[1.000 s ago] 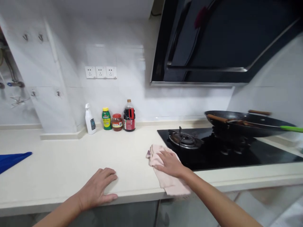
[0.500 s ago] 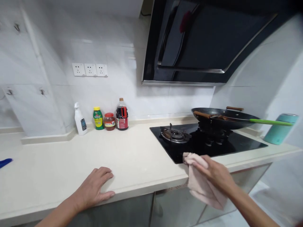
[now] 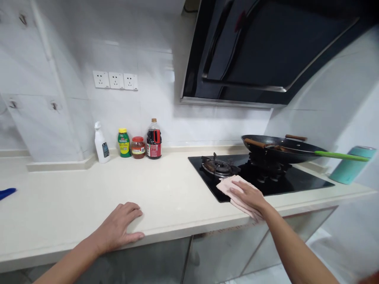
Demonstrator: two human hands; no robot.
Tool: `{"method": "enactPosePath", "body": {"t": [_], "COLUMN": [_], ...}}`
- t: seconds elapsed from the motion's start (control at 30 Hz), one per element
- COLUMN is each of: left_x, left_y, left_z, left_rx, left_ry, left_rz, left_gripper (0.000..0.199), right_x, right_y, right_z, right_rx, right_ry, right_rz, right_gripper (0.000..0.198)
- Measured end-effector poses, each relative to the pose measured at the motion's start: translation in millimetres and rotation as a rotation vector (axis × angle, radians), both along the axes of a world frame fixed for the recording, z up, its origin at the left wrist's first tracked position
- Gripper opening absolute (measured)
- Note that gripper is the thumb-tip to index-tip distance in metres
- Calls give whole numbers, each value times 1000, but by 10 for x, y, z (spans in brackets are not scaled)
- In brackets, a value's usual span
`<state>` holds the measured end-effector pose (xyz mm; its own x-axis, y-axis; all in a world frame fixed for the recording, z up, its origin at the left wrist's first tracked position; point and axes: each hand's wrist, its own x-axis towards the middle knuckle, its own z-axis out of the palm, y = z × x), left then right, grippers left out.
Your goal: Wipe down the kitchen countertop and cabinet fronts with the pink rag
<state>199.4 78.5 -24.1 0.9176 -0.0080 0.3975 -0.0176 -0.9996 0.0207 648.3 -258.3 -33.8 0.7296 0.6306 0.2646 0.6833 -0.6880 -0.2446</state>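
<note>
My right hand (image 3: 247, 194) holds a pale pink cloth (image 3: 227, 184) down against the front left part of the black glass cooktop (image 3: 308, 184). Its fingers lie over the cloth, whose lower end hangs past the counter's front edge. Just behind the cloth is the left burner (image 3: 219, 167). My left hand (image 3: 121, 225) rests on the cream countertop (image 3: 166, 197) at the front edge, fingers apart and thumb along the edge, with nothing in it. On the right burner sits a black wok (image 3: 284, 157); a green-handled utensil (image 3: 340, 155) lies across it.
Along the wall stand a white spray bottle (image 3: 102, 144), a green bottle with a yellow cap (image 3: 124, 144), a red-lidded jar (image 3: 137, 148) and a dark sauce bottle (image 3: 154, 142). A teal container (image 3: 351, 167) is at the right end. The range hood (image 3: 251, 47) overhangs the cooktop.
My right hand has moved up and left, from bunching the cloth at the cooktop's front edge to pressing it spread out on the glass. My left hand stays in place.
</note>
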Motion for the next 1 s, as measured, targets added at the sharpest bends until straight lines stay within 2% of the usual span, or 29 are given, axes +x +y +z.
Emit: {"method": "enactPosePath", "body": {"t": [0.1,0.2,0.27,0.37,0.47,0.53,0.6,0.67,0.77,0.87,0.93,1.0], "left_x": [-3,-2,17,65,90,81,60,41,30,33,39,44], "left_y": [29,77,110,137,139,145,161,182,196,187,179,172], "left_z": [-19,-73,-110,-143,-165,-189,-222,-257,-289,-291,-288,-288], "left_rx": [-22,-40,-61,-105,-94,-67,-40,-17,-6,-15,-18,-17], "left_ry": [25,25,27,54,99,108,92,61,38,39,37,30], "left_rz": [12,45,136,313,377,379,367,346,337,367,374,366], "left_gripper": [50,50,49,51,56,56,54,51,52,56,59,61], "right_x": [-239,-722,-1146,-1777,-2172,-2208,-2045,-1712,-1019,-299,82,310], "right_y": [144,410,607,833,878,777,571,279,-255,-767,-1008,-1121], "right_z": [33,53,50,20,-60,-153,-278,-417,-575,-607,-580,-562], "right_rx": [-7,-28,-41,18,116,172,223,273,350,369,340,323], "right_ry": [27,10,-11,-43,-135,-197,-243,-278,-287,-222,-150,-101], "right_rz": [76,216,356,536,578,604,607,526,282,-7,-138,-245], "right_gripper": [65,59,54,45,38,37,37,38,47,56,63,67]}}
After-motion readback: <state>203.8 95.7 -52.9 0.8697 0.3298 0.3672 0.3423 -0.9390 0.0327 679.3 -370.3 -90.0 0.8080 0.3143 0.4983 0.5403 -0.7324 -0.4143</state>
